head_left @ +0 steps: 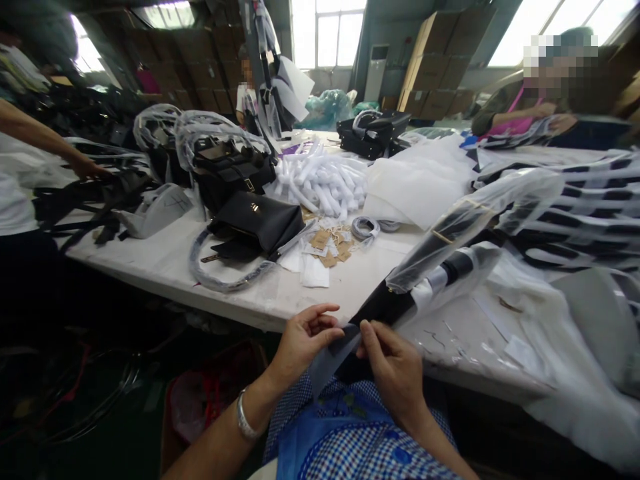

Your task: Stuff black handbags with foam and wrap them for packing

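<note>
My left hand (303,340) and my right hand (390,367) meet just in front of the table edge, both pinching the near end of a black strap piece (385,303) with a translucent film (325,363) hanging from it over my lap. The strap runs up to the right into clear plastic wrapping (470,220). A silver bracelet (245,417) is on my left wrist.
On the white table (165,260) lie a black handbag (257,220), paper tags (330,243), white rolls (320,180), more wrapped bags (220,157) and striped pieces (575,207). A person's hand (87,167) works at left; another person (530,110) sits at the far right. A bin (210,393) stands below.
</note>
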The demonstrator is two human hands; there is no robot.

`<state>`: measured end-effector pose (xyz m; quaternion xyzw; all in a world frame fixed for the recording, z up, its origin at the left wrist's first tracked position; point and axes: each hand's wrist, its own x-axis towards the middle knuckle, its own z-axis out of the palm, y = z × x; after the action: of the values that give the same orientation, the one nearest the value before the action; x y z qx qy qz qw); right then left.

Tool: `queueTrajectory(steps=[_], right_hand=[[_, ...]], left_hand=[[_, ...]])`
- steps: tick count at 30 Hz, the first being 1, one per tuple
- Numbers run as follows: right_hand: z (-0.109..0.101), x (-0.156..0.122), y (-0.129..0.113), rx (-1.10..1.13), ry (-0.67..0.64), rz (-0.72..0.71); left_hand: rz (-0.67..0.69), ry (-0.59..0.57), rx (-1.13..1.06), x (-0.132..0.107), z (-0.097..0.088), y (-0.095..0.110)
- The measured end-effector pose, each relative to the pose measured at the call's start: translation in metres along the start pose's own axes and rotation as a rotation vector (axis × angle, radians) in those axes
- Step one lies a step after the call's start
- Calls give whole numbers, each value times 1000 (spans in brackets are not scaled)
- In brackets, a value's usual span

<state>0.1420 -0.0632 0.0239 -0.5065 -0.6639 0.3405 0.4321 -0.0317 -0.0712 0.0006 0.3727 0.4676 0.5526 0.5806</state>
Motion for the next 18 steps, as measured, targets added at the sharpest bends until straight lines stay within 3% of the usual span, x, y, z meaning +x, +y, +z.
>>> queueTrajectory(steps=[9, 18], right_hand=[[-5, 2, 1, 84, 44, 99], [-13, 13, -13, 73, 76, 187]], left_hand=[[113, -72, -42, 41, 38, 28], [208, -50, -9, 44, 49, 24]])
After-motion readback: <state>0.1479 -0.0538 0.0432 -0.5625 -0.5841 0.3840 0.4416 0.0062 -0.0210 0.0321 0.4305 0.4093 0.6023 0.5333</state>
